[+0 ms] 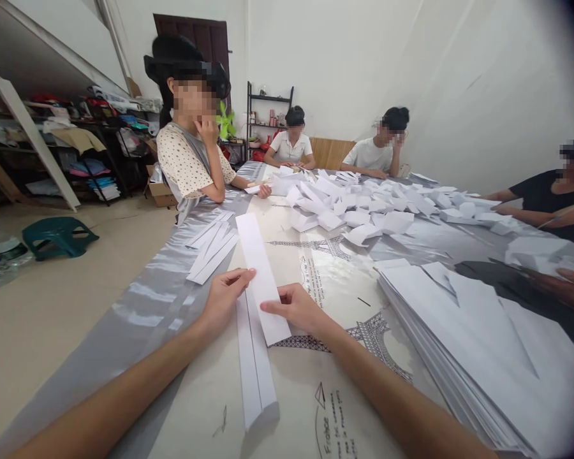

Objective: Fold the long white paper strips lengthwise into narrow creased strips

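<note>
A long white folded paper strip [261, 268] is held between my two hands, raised a little above the table and tilted. My left hand [227, 293] pinches its left edge with thumb and fingers. On the right edge, lower down, my right hand [299, 309] grips the strip, thumb on top. Under it lies another long white paper piece [256, 382] with a crease along its length, flat on the tablecloth and partly hidden by the held strip. Several narrow white strips [213, 245] rest on the table beyond my left hand.
A stack of white paper sheets [478, 344] stands at the right. Across the far table [196, 331] spreads a heap of folded white papers [354, 197]. Several people sit around it, one person [191, 146] at the left. A green stool [60, 236] stands on the floor.
</note>
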### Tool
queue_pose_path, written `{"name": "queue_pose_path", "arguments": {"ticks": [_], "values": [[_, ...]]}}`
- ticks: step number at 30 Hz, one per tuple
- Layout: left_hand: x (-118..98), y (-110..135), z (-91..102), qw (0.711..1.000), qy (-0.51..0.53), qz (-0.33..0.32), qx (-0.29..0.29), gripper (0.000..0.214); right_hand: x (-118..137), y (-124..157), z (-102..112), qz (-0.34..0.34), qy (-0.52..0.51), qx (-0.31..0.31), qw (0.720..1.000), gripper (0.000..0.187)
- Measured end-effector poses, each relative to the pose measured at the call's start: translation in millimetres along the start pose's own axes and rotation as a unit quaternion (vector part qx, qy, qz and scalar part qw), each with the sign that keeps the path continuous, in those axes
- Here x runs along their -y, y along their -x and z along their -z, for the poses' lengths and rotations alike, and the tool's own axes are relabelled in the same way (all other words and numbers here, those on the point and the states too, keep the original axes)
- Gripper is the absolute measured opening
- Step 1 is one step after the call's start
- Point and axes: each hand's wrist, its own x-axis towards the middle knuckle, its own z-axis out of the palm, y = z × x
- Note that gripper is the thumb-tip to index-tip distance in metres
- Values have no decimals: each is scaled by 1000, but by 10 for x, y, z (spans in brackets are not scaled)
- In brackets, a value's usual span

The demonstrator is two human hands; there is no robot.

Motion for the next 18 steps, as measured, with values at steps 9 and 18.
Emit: {"name": "queue_pose_path", "arguments": {"ticks": [9, 18], "values": [[69, -246, 223, 990, 99, 23, -93, 33, 27, 20, 63, -15, 21, 47, 999, 24], [-8, -488, 505, 971, 174, -7, -165, 29, 69, 47, 59, -5, 36, 77, 996, 22]]}}
